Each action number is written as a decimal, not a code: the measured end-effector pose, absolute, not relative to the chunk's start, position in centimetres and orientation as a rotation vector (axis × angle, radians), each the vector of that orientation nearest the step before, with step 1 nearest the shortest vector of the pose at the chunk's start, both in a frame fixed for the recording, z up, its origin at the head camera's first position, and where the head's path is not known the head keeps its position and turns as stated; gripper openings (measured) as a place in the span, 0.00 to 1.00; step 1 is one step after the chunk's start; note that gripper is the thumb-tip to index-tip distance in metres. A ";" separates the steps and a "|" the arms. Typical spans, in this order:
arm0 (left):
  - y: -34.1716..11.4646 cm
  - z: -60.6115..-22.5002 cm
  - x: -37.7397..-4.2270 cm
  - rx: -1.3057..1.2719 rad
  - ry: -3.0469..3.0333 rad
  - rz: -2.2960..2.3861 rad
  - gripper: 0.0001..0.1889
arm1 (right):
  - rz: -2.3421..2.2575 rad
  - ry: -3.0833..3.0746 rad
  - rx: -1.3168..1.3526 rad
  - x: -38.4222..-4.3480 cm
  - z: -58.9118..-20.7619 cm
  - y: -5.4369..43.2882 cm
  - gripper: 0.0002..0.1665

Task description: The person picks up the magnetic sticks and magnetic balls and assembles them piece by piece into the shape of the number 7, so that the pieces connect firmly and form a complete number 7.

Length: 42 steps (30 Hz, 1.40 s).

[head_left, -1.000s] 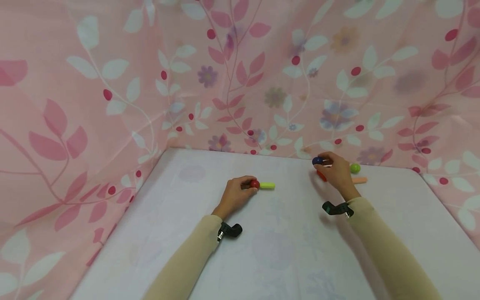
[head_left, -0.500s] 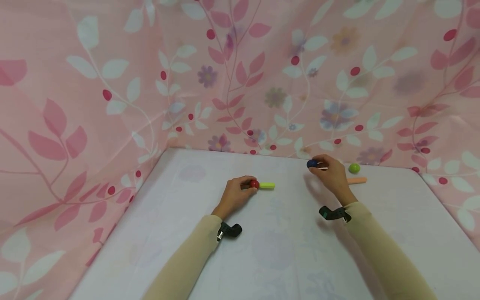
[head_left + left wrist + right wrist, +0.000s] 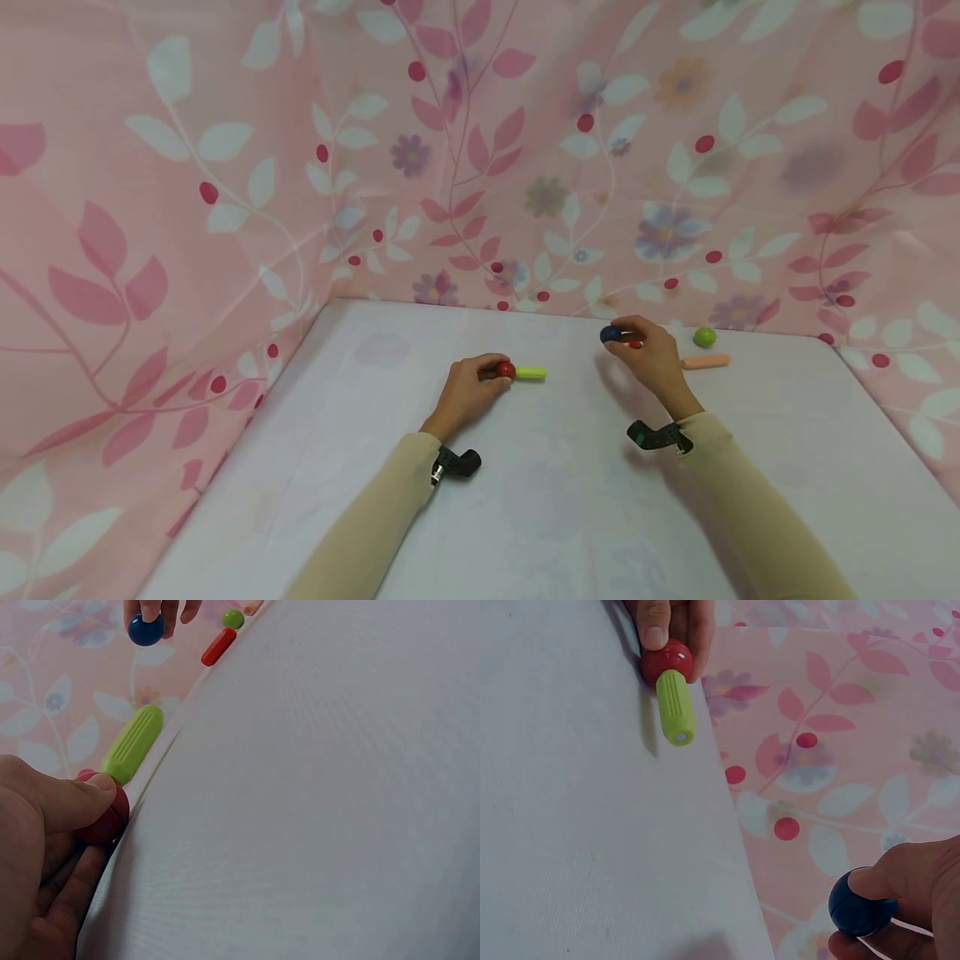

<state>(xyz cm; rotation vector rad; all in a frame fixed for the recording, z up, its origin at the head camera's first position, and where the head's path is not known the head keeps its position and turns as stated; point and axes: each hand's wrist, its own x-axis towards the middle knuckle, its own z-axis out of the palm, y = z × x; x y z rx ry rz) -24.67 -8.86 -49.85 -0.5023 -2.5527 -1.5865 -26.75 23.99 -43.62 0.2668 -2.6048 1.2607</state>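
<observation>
My left hand pinches a red ball between thumb and fingers, low over the white table. From the ball's right side sticks a ribbed lime-green stick, its end meeting the ball. To the right, my right hand holds a dark blue ball by thumb and fingertips, raised above the table. Behind its fingers, a red stick lies on the table, mostly hidden in the head view.
A green ball and an orange stick lie right of my right hand, near the back edge of the white table. Pink floral cloth hangs behind and at the left.
My right hand has moved left and slightly toward me with the blue ball, away from the green ball. My left hand stays in place on the red ball.
</observation>
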 end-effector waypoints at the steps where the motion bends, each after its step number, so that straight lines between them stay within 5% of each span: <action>1: -8.9 -49.9 -24.7 -0.503 -2.552 -1.584 0.19 | 1.269 -2.601 0.270 -26.7 -43.6 23.9 0.23; 42: -8.9 -49.5 -24.4 -0.495 -2.570 -1.569 0.19 | 1.425 -2.640 0.324 -24.9 -45.1 20.5 0.22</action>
